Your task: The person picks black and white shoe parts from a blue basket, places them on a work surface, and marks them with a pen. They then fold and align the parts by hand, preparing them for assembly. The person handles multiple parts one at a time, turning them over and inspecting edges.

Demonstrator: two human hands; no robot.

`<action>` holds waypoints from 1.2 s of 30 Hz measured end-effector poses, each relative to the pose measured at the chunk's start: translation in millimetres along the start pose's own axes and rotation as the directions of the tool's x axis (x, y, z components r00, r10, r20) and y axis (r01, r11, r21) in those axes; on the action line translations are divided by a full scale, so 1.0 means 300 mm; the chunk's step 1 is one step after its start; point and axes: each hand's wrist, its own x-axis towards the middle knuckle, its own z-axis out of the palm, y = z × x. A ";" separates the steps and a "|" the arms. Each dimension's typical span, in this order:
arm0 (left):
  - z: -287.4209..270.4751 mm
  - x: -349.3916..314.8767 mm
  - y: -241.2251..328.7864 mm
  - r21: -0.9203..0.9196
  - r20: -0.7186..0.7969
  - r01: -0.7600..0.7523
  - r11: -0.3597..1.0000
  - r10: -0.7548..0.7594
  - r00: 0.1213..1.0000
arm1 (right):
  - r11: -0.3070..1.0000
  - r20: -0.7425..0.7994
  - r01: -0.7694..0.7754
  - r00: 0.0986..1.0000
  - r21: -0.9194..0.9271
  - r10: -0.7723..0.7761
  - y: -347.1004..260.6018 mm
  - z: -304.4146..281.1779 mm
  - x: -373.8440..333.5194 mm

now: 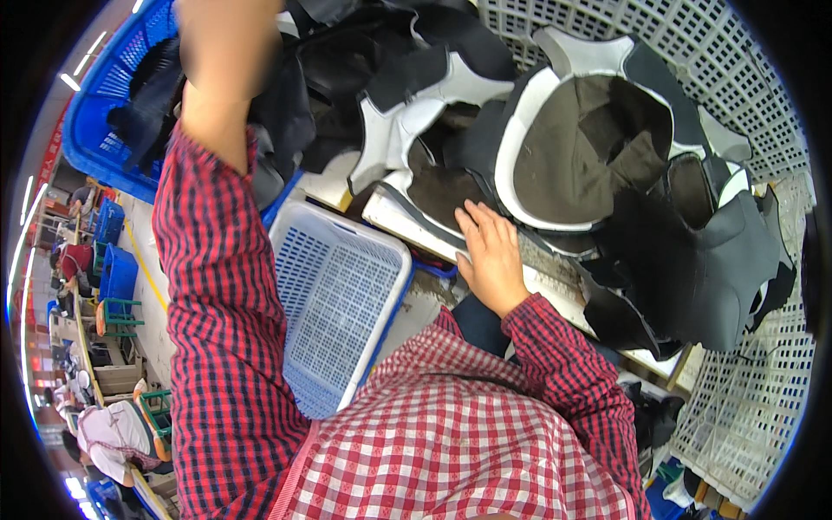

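My left arm reaches up to the far left, and my left hand [227, 48] is smeared by motion at the top edge, its fingers not showing. It is nearest to a dark pile of black sheet-like pieces [334, 65]. My right hand [494, 264] lies with fingers stretched out at the near edge of the bench [559, 295]. Its fingertips touch the rim of a black-and-white sewn piece [438, 195] with a dark brown lining. Just beyond, a larger sewn piece [520, 186] with a white border lies open, showing its brown inside.
A white-and-blue plastic basket [399, 260] stands between my arms, below the bench. At the far left is a blue crate [95, 160] with black pieces. Large white lattice baskets [737, 416] rise at the right and back. People work along benches at the far left.
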 end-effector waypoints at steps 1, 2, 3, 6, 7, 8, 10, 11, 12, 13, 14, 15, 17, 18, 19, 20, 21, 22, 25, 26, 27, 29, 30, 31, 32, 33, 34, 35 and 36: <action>0.046 -0.046 0.041 0.003 0.127 -0.006 1.000 0.006 0.992 | 0.994 0.014 -0.063 0.998 0.085 0.062 0.009 -0.010 -0.013; 0.085 -0.092 0.077 -0.050 0.297 -0.037 0.998 0.050 0.954 | 0.979 -0.048 -0.111 0.991 0.171 0.121 0.022 -0.026 -0.021; 0.125 -0.141 0.116 -0.057 0.447 -0.116 0.992 0.130 0.885 | 0.918 -0.067 -0.204 0.968 0.341 0.240 0.037 -0.045 -0.026; 0.203 -0.286 0.226 -0.178 0.827 -0.173 0.969 0.242 0.507 | 0.832 -0.161 -0.274 0.906 0.483 0.392 0.092 -0.121 -0.028; 0.216 -0.327 0.258 -0.209 0.800 -0.278 0.938 0.327 0.502 | 0.844 -0.170 -0.252 0.914 0.473 0.368 0.106 -0.148 -0.029; 0.224 -0.359 0.285 -0.232 0.770 -0.383 0.894 0.409 0.490 | 0.906 -0.182 -0.217 0.937 0.363 0.297 0.118 -0.170 -0.027; 0.234 -0.404 0.321 -0.284 0.758 -0.329 0.900 0.421 0.497 | 0.909 -0.039 -0.200 0.972 0.365 0.230 0.124 -0.192 -0.023; 0.234 -0.415 0.324 -0.265 0.751 -0.334 0.905 0.411 0.516 | 0.945 0.013 -0.156 0.987 0.288 0.159 0.123 -0.195 -0.022; 0.232 -0.423 0.325 -0.244 0.743 -0.339 0.908 0.400 0.536 | 0.969 0.030 -0.077 0.997 0.236 0.072 0.125 -0.195 -0.019; 0.230 -0.424 0.317 -0.237 0.762 -0.316 0.919 0.377 0.526 | 0.981 0.053 -0.100 0.994 0.166 0.092 0.125 -0.192 -0.018; 0.223 -0.424 0.303 -0.227 0.782 -0.291 0.929 0.352 0.514 | 0.991 0.087 -0.091 0.993 0.103 0.082 0.127 -0.188 -0.016; 0.219 -0.420 0.289 -0.178 0.758 -0.292 0.940 0.320 0.568 | 0.993 0.093 -0.099 0.991 0.067 0.093 0.133 -0.185 -0.014; 0.206 -0.407 0.249 -0.164 0.751 -0.179 0.970 0.241 0.615 | 0.998 0.080 -0.068 0.995 0.006 0.068 0.154 -0.181 -0.004; 0.200 -0.403 0.233 -0.127 0.758 -0.170 0.977 0.206 0.618 | 0.995 0.094 -0.093 0.992 0.030 0.089 0.166 -0.180 0.000; 0.197 -0.398 0.222 -0.155 0.736 -0.170 0.973 0.229 0.637 | 0.999 0.078 -0.033 0.996 0.018 0.032 0.177 -0.179 0.005; 0.194 -0.399 0.216 -0.173 0.743 -0.191 0.966 0.255 0.618 | 1.000 0.098 -0.027 0.995 -0.013 0.028 0.189 -0.178 0.012; 0.191 -0.399 0.216 -0.191 0.749 -0.211 0.959 0.281 0.600 | 0.999 0.052 0.024 0.998 -0.027 -0.023 0.200 -0.177 0.021; 0.192 -0.405 0.221 -0.214 0.755 -0.228 0.950 0.309 0.578 | 0.998 0.044 0.039 0.998 -0.055 -0.036 0.209 -0.172 0.032; 0.190 -0.425 0.245 -0.179 0.754 -0.282 0.943 0.315 0.576 | 0.986 0.057 0.101 0.994 -0.134 -0.094 0.230 -0.157 0.074; 0.190 -0.433 0.253 -0.176 0.749 -0.280 0.944 0.313 0.584 | 0.981 0.056 0.107 0.994 -0.162 -0.099 0.235 -0.153 0.086; 0.188 -0.439 0.257 -0.181 0.742 -0.263 0.948 0.307 0.596 | 0.975 0.025 0.121 0.993 -0.185 -0.119 0.236 -0.146 0.096; 0.186 -0.449 0.258 -0.186 0.730 -0.230 0.955 0.291 0.619 | 0.973 0.049 0.089 0.996 -0.211 -0.081 0.235 -0.144 0.105; 0.184 -0.452 0.256 -0.179 0.726 -0.236 0.955 0.290 0.623 | 0.973 0.076 0.070 0.996 -0.218 -0.055 0.231 -0.145 0.106; 0.185 -0.454 0.254 -0.169 0.722 -0.244 0.955 0.288 0.629 | 0.978 0.042 0.053 0.998 -0.204 -0.045 0.223 -0.144 0.103; 0.185 -0.454 0.252 -0.155 0.717 -0.253 0.955 0.285 0.636 | 0.982 0.031 0.032 0.999 -0.185 -0.027 0.212 -0.144 0.095; 0.188 -0.455 0.252 -0.149 0.709 -0.264 0.953 0.290 0.643 | 0.986 0.017 0.007 1.000 -0.164 -0.004 0.199 -0.141 0.086; 0.190 -0.455 0.254 -0.138 0.704 -0.268 0.954 0.284 0.650 | 0.987 0.064 -0.010 0.998 -0.160 0.020 0.183 -0.135 0.077; 0.195 -0.455 0.258 -0.129 0.700 -0.270 0.954 0.280 0.657 | 0.984 0.063 0.039 0.998 -0.174 -0.028 0.164 -0.123 0.066; 0.199 -0.455 0.263 -0.121 0.695 -0.272 0.955 0.277 0.663 | 0.975 0.046 0.090 0.996 -0.203 -0.082 0.143 -0.105 0.057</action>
